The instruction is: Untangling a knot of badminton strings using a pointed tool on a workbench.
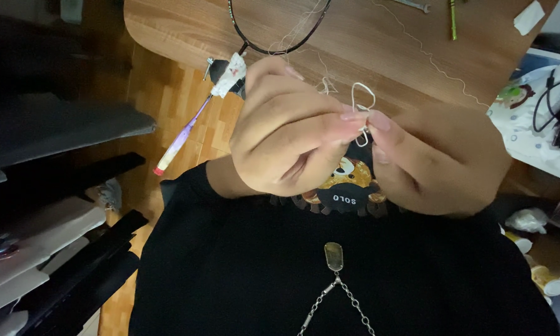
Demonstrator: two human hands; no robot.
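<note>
A thin white string [363, 99] stands at the centre of the view, bent into a small loop that rises just above the meeting fingertips of both hands. The left hand [292, 127] comes in from nine o'clock with thumb and forefinger pressed together on the string, and the right hand [432, 165] meets it from three o'clock, its fingertips likewise pinched shut on the same strand just below the loop. More of the string trails away toward twelve o'clock and runs to a dark-framed racket [279, 31] that lies on a wooden table [367, 50], its head partly cut off by the top edge and its purple-and-white handle sticking out past the table edge toward eight o'clock over the wood-block floor [162, 87]. Another length of loose string wanders across the table toward two o'clock. At one o'clock, near the far edge of the table, lie a green pencil-like stick [453, 18] and a metal wrench [414, 5], with a white scrap of paper [529, 17] further right. At three o'clock a white printed bag [529, 124] sags open-topped with a black cable [557, 99] lying on it; what is inside cannot be told. Below it, at four o'clock, sit small yellow-and-white cups [541, 274] and a crumpled white wrapper [526, 219]. Under the hands, from five to seven o'clock, spreads a black garment [261, 274] with a cartoon print and a metal chain pendant [333, 256]. Dark shelves with white boards [37, 236] fill the nine o'clock side.
</note>
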